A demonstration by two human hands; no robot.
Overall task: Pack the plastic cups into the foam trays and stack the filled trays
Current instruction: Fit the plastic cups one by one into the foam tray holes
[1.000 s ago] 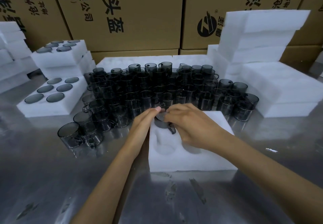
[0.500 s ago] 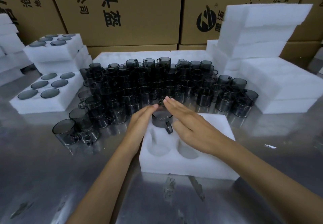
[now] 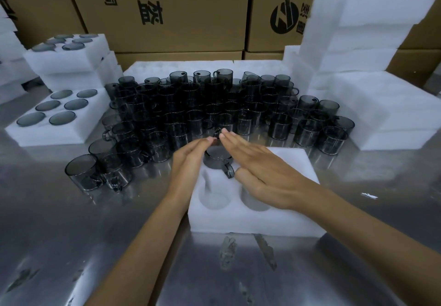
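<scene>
A white foam tray (image 3: pixel 253 219) lies on the metal table in front of me. One dark smoky plastic cup (image 3: pixel 216 160) sits in a far-left pocket, handle toward me. Two near pockets are bare; the rest hide under my right hand. My left hand (image 3: pixel 188 160) lies flat along the tray's left side, fingers straight beside the cup. My right hand (image 3: pixel 260 165) hovers over the tray with straight fingers, tips reaching past the cup toward the crowd of loose cups (image 3: pixel 214 110) behind. Neither hand holds anything.
Filled trays (image 3: pixel 59 124) and a stack of filled trays (image 3: pixel 71 62) stand at the left. Blank foam trays (image 3: pixel 353 43) are piled at the right, more foam (image 3: pixel 181 67) lies behind the cups. Cardboard boxes (image 3: pixel 181 12) wall the back. Stray cups (image 3: pixel 95 172) stand near left.
Both hands let go of the cup once it sat in its pocket. Their fingers straightened and reached forward toward the loose cups. The view shifted slightly.
</scene>
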